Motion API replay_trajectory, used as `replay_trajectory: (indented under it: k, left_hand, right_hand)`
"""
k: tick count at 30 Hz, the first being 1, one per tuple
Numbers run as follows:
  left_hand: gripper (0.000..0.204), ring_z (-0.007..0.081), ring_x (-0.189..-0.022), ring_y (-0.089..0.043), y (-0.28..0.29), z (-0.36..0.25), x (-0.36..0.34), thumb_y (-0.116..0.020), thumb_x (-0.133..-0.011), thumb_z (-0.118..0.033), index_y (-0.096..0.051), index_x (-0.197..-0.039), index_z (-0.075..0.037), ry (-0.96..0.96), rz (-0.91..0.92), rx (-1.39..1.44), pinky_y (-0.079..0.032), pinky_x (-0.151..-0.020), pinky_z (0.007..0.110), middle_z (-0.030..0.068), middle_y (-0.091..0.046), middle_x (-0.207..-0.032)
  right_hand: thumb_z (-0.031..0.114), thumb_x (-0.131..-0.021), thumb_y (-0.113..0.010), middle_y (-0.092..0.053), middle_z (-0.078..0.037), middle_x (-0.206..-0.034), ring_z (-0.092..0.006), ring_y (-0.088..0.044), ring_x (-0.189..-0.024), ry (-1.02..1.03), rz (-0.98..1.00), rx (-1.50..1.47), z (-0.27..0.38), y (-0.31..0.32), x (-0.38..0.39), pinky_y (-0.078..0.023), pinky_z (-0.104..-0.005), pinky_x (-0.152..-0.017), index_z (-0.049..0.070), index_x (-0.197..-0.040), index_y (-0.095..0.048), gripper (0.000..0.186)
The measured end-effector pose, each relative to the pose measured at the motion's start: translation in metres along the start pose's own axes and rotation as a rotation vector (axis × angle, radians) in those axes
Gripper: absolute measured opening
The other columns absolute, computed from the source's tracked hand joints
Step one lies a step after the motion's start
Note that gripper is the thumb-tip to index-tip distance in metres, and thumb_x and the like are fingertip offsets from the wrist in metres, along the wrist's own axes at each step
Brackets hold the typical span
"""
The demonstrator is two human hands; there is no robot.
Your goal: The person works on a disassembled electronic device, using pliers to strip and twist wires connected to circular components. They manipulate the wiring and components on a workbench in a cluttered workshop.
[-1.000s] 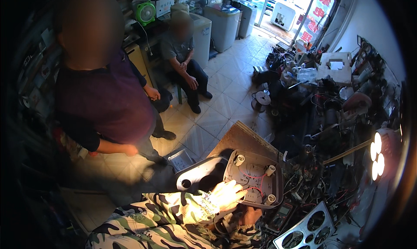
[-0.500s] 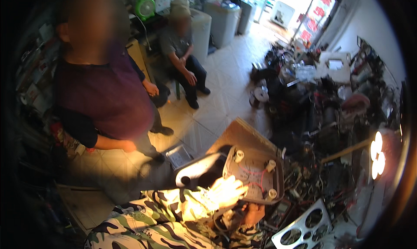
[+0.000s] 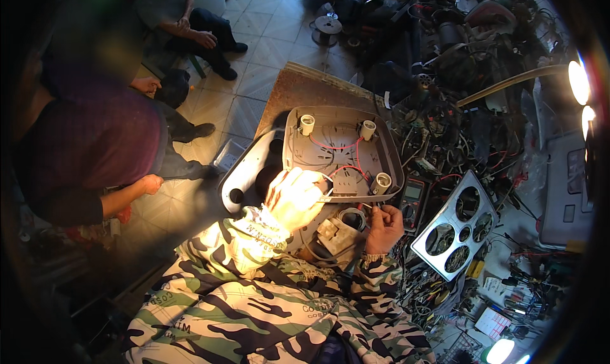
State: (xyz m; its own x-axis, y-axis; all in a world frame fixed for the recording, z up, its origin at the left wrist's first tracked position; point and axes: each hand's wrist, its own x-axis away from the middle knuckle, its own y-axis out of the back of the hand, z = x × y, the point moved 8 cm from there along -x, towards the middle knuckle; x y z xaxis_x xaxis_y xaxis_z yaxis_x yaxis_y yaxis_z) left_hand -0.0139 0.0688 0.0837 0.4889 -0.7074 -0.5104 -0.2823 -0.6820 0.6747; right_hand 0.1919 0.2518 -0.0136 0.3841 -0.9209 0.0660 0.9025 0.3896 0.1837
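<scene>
In front of me lies a shallow grey-brown plastic housing (image 3: 305, 151) with rounded corners. White lamp sockets (image 3: 368, 130) stand in three of its corners, and red wires (image 3: 337, 147) run between them past a small terminal block (image 3: 345, 185). My left hand (image 3: 293, 199), washed out by bright light, is closed at the housing's near left corner, beside a pale wire; what its fingertips hold is hidden. Just below the near right edge, my right hand (image 3: 384, 229) pinches something thin and dark that I cannot make out. Between my hands are a worn whitish block (image 3: 337, 235) and coiled cable (image 3: 351, 217).
The housing rests on a wooden board (image 3: 279, 98), with a light panel with round holes (image 3: 251, 173) beside it. A multimeter (image 3: 413, 195) and a metal plate with round cutouts (image 3: 438, 237) lie right. Cluttered parts (image 3: 445, 103) pile beyond. Two people (image 3: 95, 148) are at left.
The view has tilted down and shifted, so the housing appears larger and higher. My right hand, formerly shaded below the housing, now shows beside its near edge. My left hand stays at the rim.
</scene>
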Motion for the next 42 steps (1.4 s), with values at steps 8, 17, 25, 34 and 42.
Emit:
replay_trajectory:
  k: [8,17,25,34,42]
  left_hand:
    - [0.032,0.0297,-0.085,-0.063,0.0,0.01,0.037,-0.089,-0.061,-0.01,-0.063,-0.079,-0.007,0.038,-0.026,0.05,-0.052,-0.075,0.043,0.0082,-0.067,-0.1]
    - [0.031,0.0293,-0.082,-0.062,-0.008,0.012,0.054,-0.087,-0.059,-0.012,-0.062,-0.076,-0.006,-0.003,0.03,0.068,-0.052,-0.075,0.044,0.0085,-0.063,-0.096]
    - [0.031,0.03,-0.081,-0.062,-0.019,0.016,0.07,-0.087,-0.053,-0.008,-0.063,-0.072,-0.005,-0.002,0.077,0.051,-0.05,-0.072,0.044,0.0098,-0.065,-0.097]
    - [0.029,0.0298,-0.092,-0.064,-0.029,0.023,0.081,-0.088,-0.059,-0.014,-0.065,-0.074,-0.005,0.035,0.17,-0.037,-0.054,-0.077,0.042,0.0101,-0.068,-0.11]
    - [0.059,0.0319,-0.105,-0.066,-0.031,0.034,0.057,-0.088,-0.076,-0.02,-0.063,-0.129,-0.009,0.36,0.377,-0.009,-0.061,-0.081,0.045,0.0113,-0.057,-0.126]
  right_hand:
    - [0.004,-0.096,-0.076,-0.067,0.002,-0.079,-0.0021,-0.054,-0.065,-0.03,0.086,0.058,-0.006,0.004,-0.012,-0.045,-0.0194,-0.054,0.001,-0.098,-0.064,0.012]
    - [0.0,-0.095,-0.074,-0.077,-0.006,-0.108,-0.0115,-0.069,-0.096,-0.154,0.49,0.076,-0.041,0.003,-0.009,-0.055,-0.0303,-0.088,-0.002,-0.118,-0.073,0.023]
    - [0.002,-0.095,-0.076,-0.076,-0.005,-0.108,-0.0107,-0.068,-0.096,-0.239,0.473,0.034,-0.052,0.001,-0.007,-0.055,-0.0296,-0.085,-0.002,-0.12,-0.071,0.026]
    - [0.002,-0.093,-0.078,-0.076,-0.005,-0.094,-0.0104,-0.068,-0.08,-0.485,0.76,0.055,-0.074,-0.016,-0.019,-0.055,-0.0311,-0.073,-0.001,-0.11,-0.075,0.017]
    - [0.007,-0.097,-0.074,-0.075,-0.011,-0.088,-0.0192,-0.072,-0.066,-0.559,0.843,0.153,-0.097,-0.032,-0.032,-0.055,-0.0299,-0.054,0.0,-0.116,-0.072,0.02]
